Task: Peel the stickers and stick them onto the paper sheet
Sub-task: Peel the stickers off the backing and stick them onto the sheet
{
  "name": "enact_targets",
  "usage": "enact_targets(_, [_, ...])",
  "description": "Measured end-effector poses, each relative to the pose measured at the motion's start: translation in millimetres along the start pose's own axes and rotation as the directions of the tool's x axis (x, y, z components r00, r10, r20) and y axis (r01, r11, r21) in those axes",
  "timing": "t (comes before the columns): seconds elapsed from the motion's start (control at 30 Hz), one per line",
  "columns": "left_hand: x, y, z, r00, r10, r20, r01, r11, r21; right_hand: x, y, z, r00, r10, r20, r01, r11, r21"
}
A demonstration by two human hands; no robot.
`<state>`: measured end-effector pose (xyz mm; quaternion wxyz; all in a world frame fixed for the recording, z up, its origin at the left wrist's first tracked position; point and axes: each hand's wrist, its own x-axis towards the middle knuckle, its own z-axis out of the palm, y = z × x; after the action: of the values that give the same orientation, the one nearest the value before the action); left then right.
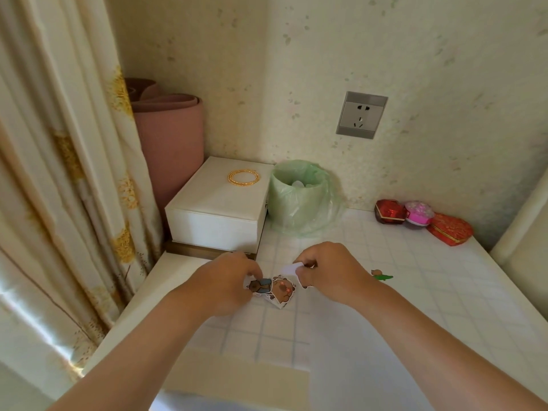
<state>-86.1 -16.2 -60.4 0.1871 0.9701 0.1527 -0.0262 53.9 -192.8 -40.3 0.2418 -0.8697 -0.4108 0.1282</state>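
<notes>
Stickers [277, 289] sit bunched mid-counter on the gridded paper sheet [385, 321], with the left hand [228, 280] pinching them. The right hand [329, 271] has its fingertips clamped on a white slip [292, 268]. At the back edge, the green-lined bin [299, 197] holds pale scraps.

Gold bangles [243, 176] lie on a white box [219, 209] beside a green-lined bin [299, 200], below a wall socket [361, 114].
</notes>
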Motion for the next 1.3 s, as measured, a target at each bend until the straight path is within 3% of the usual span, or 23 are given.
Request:
enact_targets(0.13, [2,15,-1,0.994,-0.057,-0.095,0.023,0.946,-0.322,4,-4,3,0.997,0.079,-0.019,-0.069,0.948,0.311])
enact_targets(0.2, [2,25,-4,0.988,-0.137,-0.076,0.081,0.86,-0.503,4,-4,8,0.994,-0.02,-0.105,0.043,0.974,0.223])
enact_targets(0.27, [4,34,-7,0.973,-0.231,0.01,0.175,0.708,-0.684,2,-7,15,0.971,-0.155,-0.18,0.172,0.982,0.084])
enact_targets(0.33, [5,37,-8,0.958,-0.277,0.076,0.234,0.599,-0.766,1,-9,20,0.962,-0.222,-0.156,0.232,0.972,0.045])
enact_targets(0.47, [4,28,-4,0.936,-0.351,0.018,0.229,0.57,-0.789,3,-5,26,0.977,-0.192,-0.094,0.198,0.978,0.058])
enact_targets(0.57, [4,23,-7,0.931,-0.363,-0.025,0.208,0.586,-0.783,5,0,24,0.996,-0.015,-0.092,0.039,0.964,0.262])
enact_targets(0.67, [3,23,-11,0.934,-0.358,-0.016,0.205,0.569,-0.797,6,1,22,0.992,0.123,0.04,-0.129,0.905,0.406])
enact_targets(0.8, [1,26,-19,0.951,-0.309,0.012,0.183,0.53,-0.828,1,2,21,0.995,0.09,0.052,-0.097,0.984,0.149])
enact_targets(0.87, [0,29,-21,0.966,-0.259,0.013,0.156,0.54,-0.827,-2,-2,18,0.995,0.096,0.013,-0.097,0.984,0.151])
enact_targets(1.03, [3,48,-21,0.981,-0.186,-0.044,0.078,0.599,-0.797,-19,-13,-1,0.971,0.237,0.009,-0.196,0.778,0.596])
enact_targets(1.3, [24,95,-6,0.99,-0.116,-0.078,0.024,0.693,-0.721,-45,11,-19,0.868,0.493,0.068,-0.356,0.52,0.776])
